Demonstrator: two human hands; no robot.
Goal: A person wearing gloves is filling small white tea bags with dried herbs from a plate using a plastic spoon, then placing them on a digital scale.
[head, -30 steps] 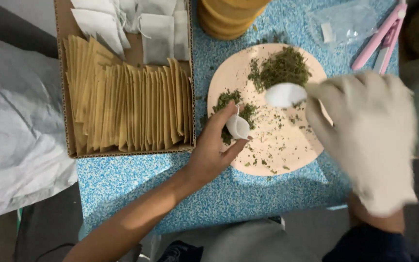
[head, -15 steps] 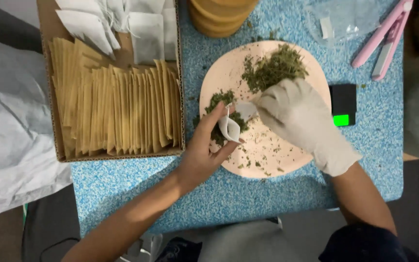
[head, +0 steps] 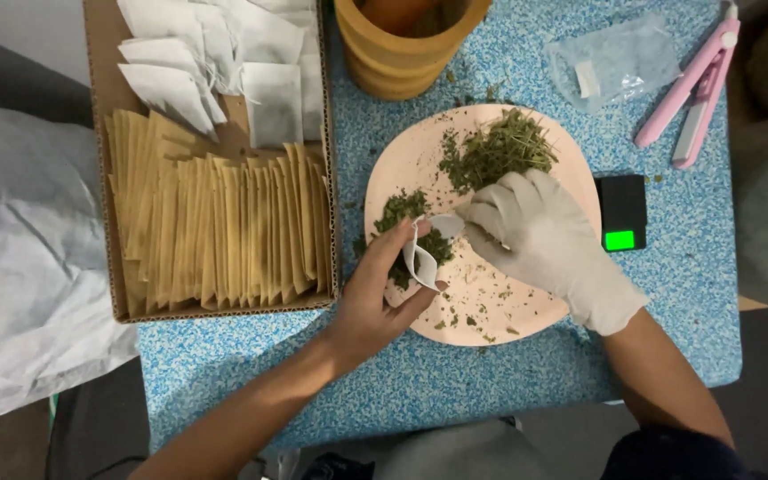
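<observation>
A small table with a speckled blue-and-white top filled the middle of the frame. Crumpled white plastic sheeting was bunched up along the left edge, with dark grey floor showing at the lower left. Lighting was pretty dim and flat, soft shadows only.

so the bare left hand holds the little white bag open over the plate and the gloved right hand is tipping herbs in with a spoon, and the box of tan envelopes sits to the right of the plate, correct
Not quite: the head view shows the cardboard box of tan envelopes to the left of the pink plate, not the right. The rest holds: the bare left hand holds the small white bag open over the plate, and the gloved right hand tips herbs in with a white spoon.
</observation>
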